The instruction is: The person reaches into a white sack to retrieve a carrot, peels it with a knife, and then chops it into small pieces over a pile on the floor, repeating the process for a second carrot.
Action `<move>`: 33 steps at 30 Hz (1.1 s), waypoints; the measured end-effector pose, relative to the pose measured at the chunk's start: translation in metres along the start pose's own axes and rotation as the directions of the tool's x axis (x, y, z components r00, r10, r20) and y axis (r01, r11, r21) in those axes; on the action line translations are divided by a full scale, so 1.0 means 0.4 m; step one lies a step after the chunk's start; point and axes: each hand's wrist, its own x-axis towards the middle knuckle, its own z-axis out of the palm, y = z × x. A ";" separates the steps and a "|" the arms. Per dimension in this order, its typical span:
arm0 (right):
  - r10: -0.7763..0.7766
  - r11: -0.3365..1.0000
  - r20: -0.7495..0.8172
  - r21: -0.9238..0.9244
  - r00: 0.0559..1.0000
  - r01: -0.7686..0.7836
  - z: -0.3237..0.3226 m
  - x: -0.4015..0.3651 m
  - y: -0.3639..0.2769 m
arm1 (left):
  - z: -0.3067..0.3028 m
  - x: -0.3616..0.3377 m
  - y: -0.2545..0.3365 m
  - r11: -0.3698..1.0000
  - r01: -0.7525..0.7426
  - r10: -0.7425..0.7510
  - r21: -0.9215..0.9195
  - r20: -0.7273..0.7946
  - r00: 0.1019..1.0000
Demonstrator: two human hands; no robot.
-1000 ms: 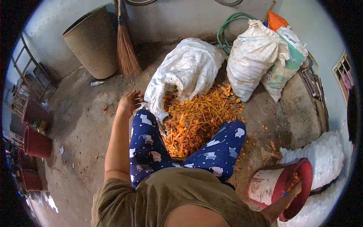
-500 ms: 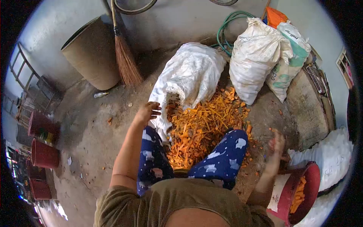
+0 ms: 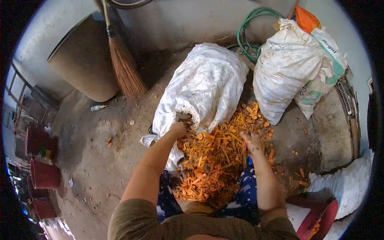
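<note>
My left hand reaches into the torn mouth of a white woven sack, its fingers hidden in the opening. The sack lies on its side, and a heap of orange carrot peelings and cut pieces spreads in front of it, between my knees. At the heap's right edge is my right hand, its fingers closed. Something thin points down from that hand, with a bit of blue near it; I cannot tell what it is.
A red bucket with carrots stands at lower right beside another white sack. Full sacks lean by the wall near a green hose. A broom and large bin stand at left, with more red buckets.
My left hand has moved from beside the sack into its mouth. My right hand has swung in from near the bucket to the heap. The view has shifted slightly.
</note>
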 end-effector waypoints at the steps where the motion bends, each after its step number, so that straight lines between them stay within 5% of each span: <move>1: 0.117 0.992 -0.024 -0.047 0.993 -0.118 0.010 -0.003 0.007 | 0.022 0.051 -0.016 1.000 -0.007 0.007 0.006 0.018 1.000; 4: 0.036 0.998 -0.066 -0.047 0.997 -0.039 0.001 0.003 -0.014 | 0.115 0.258 -0.072 0.970 0.112 -0.125 -0.216 -0.047 0.991; 6: 0.081 0.997 -0.008 -0.005 0.997 -0.081 -0.031 -0.027 -0.094 | 0.217 0.404 -0.098 0.964 0.253 -0.255 -0.075 -0.009 0.967; 8: 0.123 0.991 0.056 0.038 0.991 -0.125 -0.042 -0.044 -0.160 | 0.282 0.497 -0.086 0.973 0.227 -0.227 0.034 0.002 0.974; 10: 0.465 0.885 -0.139 0.098 0.874 -0.455 -0.038 -0.049 -0.190 | 0.220 0.495 -0.004 0.989 0.095 -0.098 0.117 0.018 0.995; 11: 0.477 0.879 -0.144 0.088 0.867 -0.469 -0.047 -0.044 -0.189 | 0.267 0.576 -0.005 0.961 -0.100 0.079 0.257 0.090 0.993; 13: 0.094 0.987 0.123 -0.143 0.988 -0.077 -0.070 -0.024 -0.176 | 0.277 0.646 0.042 0.928 -0.182 0.177 0.326 0.046 0.983; 14: 0.104 0.985 0.125 -0.153 0.987 -0.085 -0.074 -0.017 -0.149 | 0.279 0.675 0.072 0.879 -0.250 0.275 0.406 -0.003 0.962; 16: 0.155 0.979 -0.050 -0.125 0.987 -0.160 -0.076 -0.004 -0.095 | 0.178 0.655 0.150 0.544 -0.344 0.503 0.765 0.032 0.864; 18: 0.223 0.937 0.034 -0.282 0.974 -0.205 -0.079 0.016 -0.145 | 0.249 0.771 0.194 0.844 -0.265 0.493 0.466 -0.479 0.726; 19: 0.288 0.879 0.109 -0.424 0.951 -0.218 -0.080 0.028 -0.162 | 0.141 0.690 0.231 0.891 -0.286 0.419 0.353 -0.395 0.818; 21: 0.309 0.911 0.092 -0.314 0.947 -0.267 -0.079 0.043 -0.142 | -0.097 0.507 0.308 0.967 -0.223 0.244 0.123 -0.200 0.949; 22: 0.328 0.932 0.076 -0.188 0.942 -0.309 -0.081 0.047 -0.131 | -0.039 0.567 0.325 0.968 -0.222 0.242 0.119 -0.198 0.950; 23: 0.331 0.930 0.076 -0.192 0.940 -0.312 -0.088 0.051 -0.122 | 0.071 0.670 0.336 0.958 -0.185 0.259 0.218 -0.388 0.884; 24: 0.344 0.902 0.120 -0.317 0.931 -0.292 -0.099 0.056 -0.113 | 0.158 0.749 0.335 0.943 -0.126 0.285 0.307 -0.557 0.780; 25: 0.360 0.862 0.162 -0.436 0.919 -0.261 -0.106 0.062 -0.109 | 0.207 0.792 0.324 0.944 -0.126 0.284 0.306 -0.554 0.782; 27: 0.408 0.863 0.156 -0.387 0.899 -0.325 -0.091 0.071 -0.161 | 0.257 0.847 0.300 0.917 -0.399 0.264 -0.007 -0.740 0.619; 28: 0.453 0.860 0.153 -0.337 0.879 -0.384 -0.084 0.075 -0.179 | 0.221 0.819 0.299 0.916 -0.400 0.264 -0.007 -0.740 0.618; 30: 0.337 0.929 0.163 -0.219 0.927 -0.299 -0.075 0.071 -0.152 | 0.114 0.718 0.302 0.933 -0.359 0.309 -0.016 -0.473 0.825; 31: 0.216 0.974 0.159 -0.101 0.963 -0.202 -0.073 0.067 -0.140 | 0.117 0.723 0.308 0.935 -0.353 0.310 -0.017 -0.443 0.841; 33: 0.253 0.966 0.159 -0.094 0.954 -0.240 -0.081 0.062 -0.134 | 0.145 0.767 0.335 0.938 -0.342 0.265 -0.058 -0.514 0.816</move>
